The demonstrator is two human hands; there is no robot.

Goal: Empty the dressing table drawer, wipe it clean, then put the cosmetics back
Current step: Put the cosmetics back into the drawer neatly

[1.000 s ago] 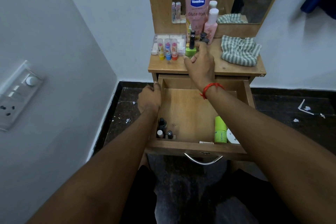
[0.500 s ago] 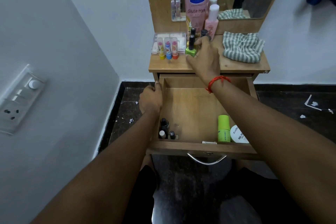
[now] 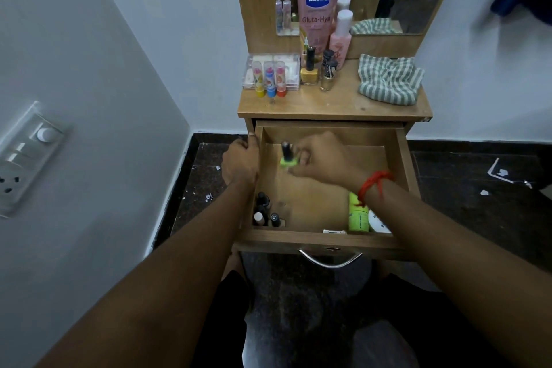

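Now hovering over the middle of the open drawer point(image 3: 401, 158), at frame centre: the right hand point(image 3: 324, 158), fingers clamped around a green nail polish bottle point(image 3: 287, 155) with a black cap, blurred with motion. Half a second ago gripping that same bottle up on the tabletop point(image 3: 328, 104), beside the yellow nail polish point(image 3: 309, 70); now carrying it down toward the drawer floor, not yet touching wood as far as can be told. Pointing, in all likelihood, to the putting-back stage being under way rather than the emptying.

Gripping the drawer's left wall: the left hand point(image 3: 239, 163), fingers curled over the edge, unchanged from a second ago, steadying the drawer.

Already lying inside, lower in the frame: small dark bottles point(image 3: 264, 212) in the near-left corner, a green tube point(image 3: 357, 215) and a white round jar point(image 3: 378, 221) near the right front. Waiting above on the tabletop: three lip balms point(image 3: 270, 81), a pink Vaseline tube point(image 3: 316, 6), a pink bottle point(image 3: 340, 36), and a striped cloth point(image 3: 388, 79) at upper right. Probably several trips remaining.
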